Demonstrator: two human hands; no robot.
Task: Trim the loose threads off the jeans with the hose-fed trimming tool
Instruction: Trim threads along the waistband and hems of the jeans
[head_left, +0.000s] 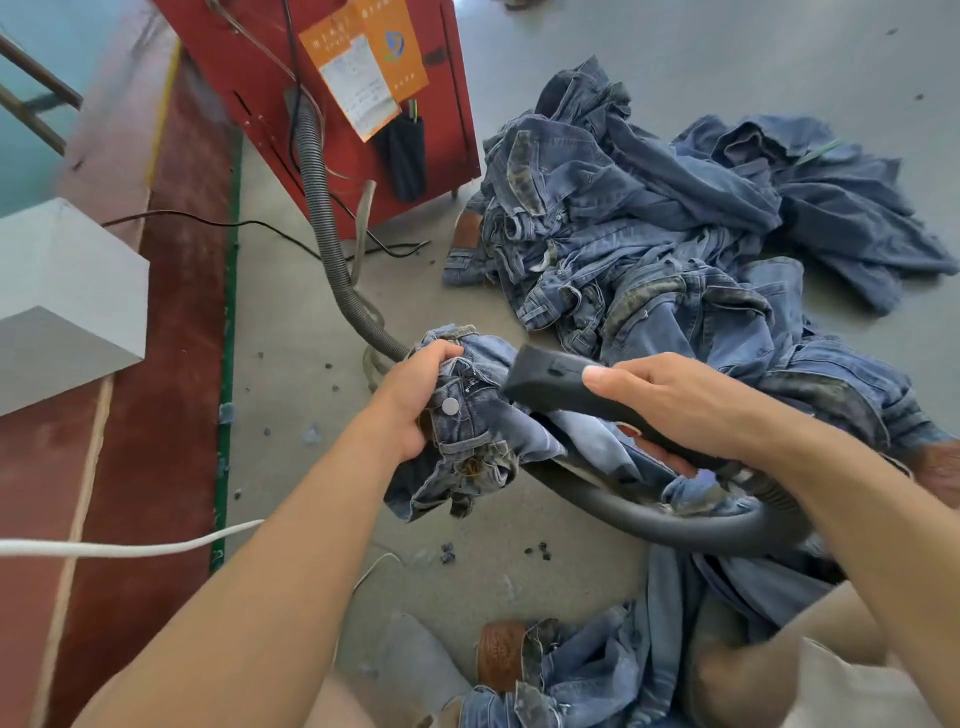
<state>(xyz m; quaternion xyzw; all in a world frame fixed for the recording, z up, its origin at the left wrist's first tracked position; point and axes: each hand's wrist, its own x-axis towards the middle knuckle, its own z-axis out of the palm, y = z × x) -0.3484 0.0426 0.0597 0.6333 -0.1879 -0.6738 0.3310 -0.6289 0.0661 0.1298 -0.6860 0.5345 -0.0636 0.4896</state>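
My left hand (415, 400) grips the bunched waistband of a pair of blue jeans (467, 441), with the metal button facing up. My right hand (670, 400) holds the black trimming tool (550, 382), thumb on top, its head pressed against the waistband just right of my left hand. A black hose (675, 525) curves from the tool's rear under my right forearm. A grey ribbed hose (324, 218) runs from the red machine (332, 78) down to behind my left hand. The rest of the jeans drape over my lap.
A large heap of blue jeans (675, 249) lies on the grey floor at the right. More jeans (571, 670) with a brown leather patch lie at the bottom. A grey block (62, 296) and a white cord (130, 548) are at the left. Thread clumps dot the floor.
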